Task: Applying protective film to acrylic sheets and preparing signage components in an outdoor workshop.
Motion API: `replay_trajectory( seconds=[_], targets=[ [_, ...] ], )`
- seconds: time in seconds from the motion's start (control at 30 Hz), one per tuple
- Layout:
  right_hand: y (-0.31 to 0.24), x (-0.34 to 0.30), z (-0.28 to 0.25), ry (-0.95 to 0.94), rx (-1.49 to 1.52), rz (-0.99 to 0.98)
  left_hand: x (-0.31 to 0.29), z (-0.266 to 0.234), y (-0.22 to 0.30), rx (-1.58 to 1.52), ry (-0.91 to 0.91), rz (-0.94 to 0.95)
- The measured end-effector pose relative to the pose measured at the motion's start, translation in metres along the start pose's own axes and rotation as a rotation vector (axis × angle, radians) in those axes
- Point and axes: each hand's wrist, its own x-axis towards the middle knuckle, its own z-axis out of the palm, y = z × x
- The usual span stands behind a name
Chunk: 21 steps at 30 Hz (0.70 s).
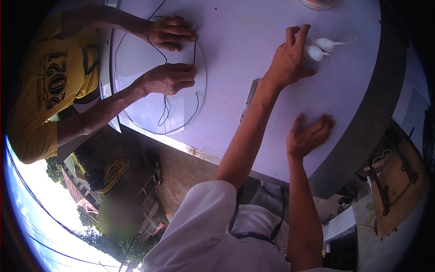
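My left hand [291, 59] reaches over the white table, fingers and thumb apart. Right beside its palm lies a small white bottle [315, 54] with a thin pointed nozzle; whether they touch is hard to tell. A second bottle [325, 44] of the same kind lies against the first, its thin nozzle pointing right. Nearer to me, my right hand [309, 137] rests on the tabletop, fingers loosely spread and holding nothing. A slim metallic tool [247, 102] lies next to my left forearm, which partly hides it.
At left, a co-worker in a yellow shirt handles a black cord [195, 53] with both hands [170, 78] over a round clear sheet [199, 97]. A roll of tape [318, 3] sits at the far edge. The table's curved dark edge [362, 136] bounds the right.
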Motion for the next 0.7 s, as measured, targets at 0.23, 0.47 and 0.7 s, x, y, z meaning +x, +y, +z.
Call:
replay_trajectory(
  seconds=[0.23,0.47,0.7],
  targets=[
    [-0.001,-0.001,-0.003,-0.007,0.008,0.002,-0.006,0.002,-0.002,-0.004,0.018,0.011],
    [0.000,-0.002,0.000,-0.022,0.012,-0.024,-0.020,0.005,-0.001,-0.044,0.062,0.023],
    [0.001,-0.001,-0.001,0.004,0.032,0.000,-0.027,0.007,0.008,-0.074,0.098,0.039]
  ],
)
